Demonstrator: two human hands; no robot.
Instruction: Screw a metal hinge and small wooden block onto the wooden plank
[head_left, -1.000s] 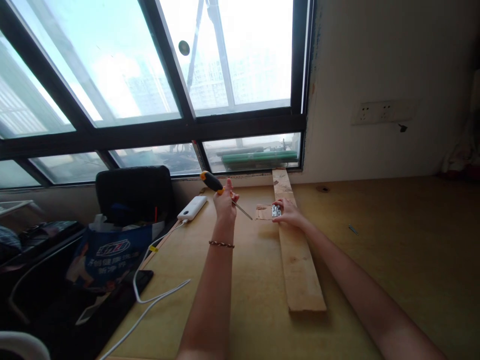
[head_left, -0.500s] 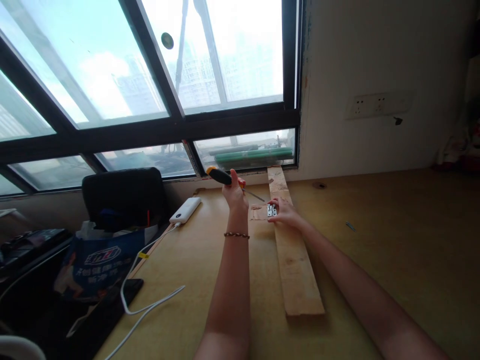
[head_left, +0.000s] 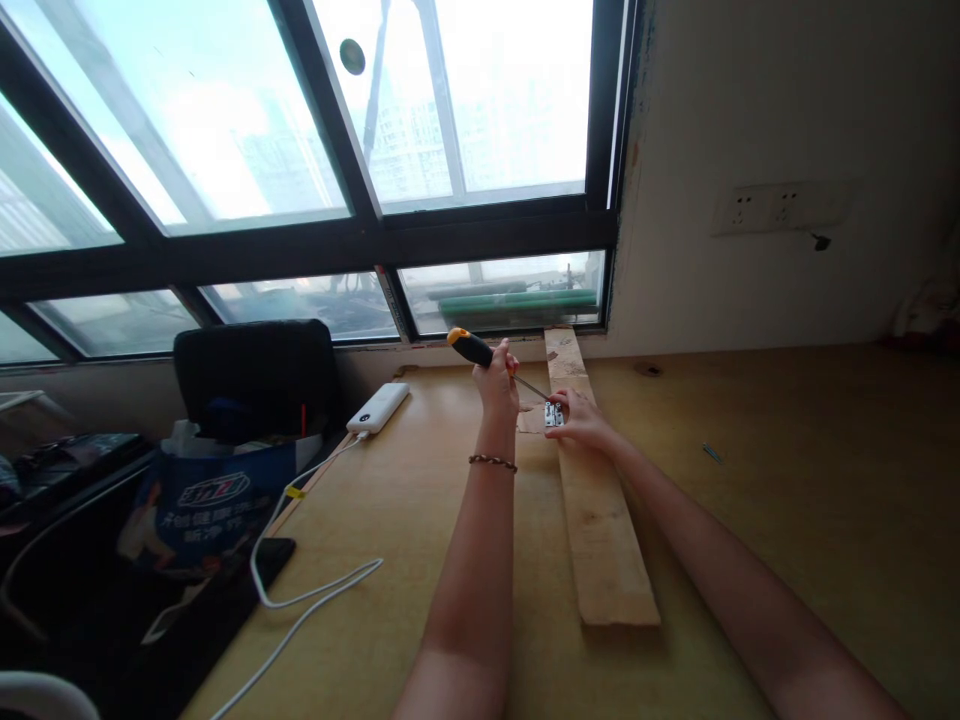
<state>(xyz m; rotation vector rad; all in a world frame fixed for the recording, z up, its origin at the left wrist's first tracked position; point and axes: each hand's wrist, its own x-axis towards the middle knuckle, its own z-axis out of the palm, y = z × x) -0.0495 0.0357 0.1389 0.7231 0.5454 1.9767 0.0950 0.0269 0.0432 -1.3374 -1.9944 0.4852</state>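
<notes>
My left hand [head_left: 496,378] is closed around a screwdriver [head_left: 471,347] with a black and orange handle. Its shaft slants down to the right, and the tip is at the upper part of a small silver hinge [head_left: 553,414]. Thumb and fingers of my right hand [head_left: 581,418] grip the hinge at its right side, against the left edge of a long wooden board [head_left: 604,530]. A smaller piece of wood [head_left: 531,418] sticks out to the left under the hinge. Whether a screw is under the tip is too small to tell.
Loose screws [head_left: 712,453] lie on the table [head_left: 787,560] to the right. A white power bank [head_left: 379,408] with a white cable [head_left: 322,597] rests by the left edge. A black chair [head_left: 255,375] and a blue bag [head_left: 217,510] stand beyond that edge.
The screwdriver tip has come down to the right onto the hinge, with my left hand moving along. My right hand keeps its grip. The whole view has shifted slightly.
</notes>
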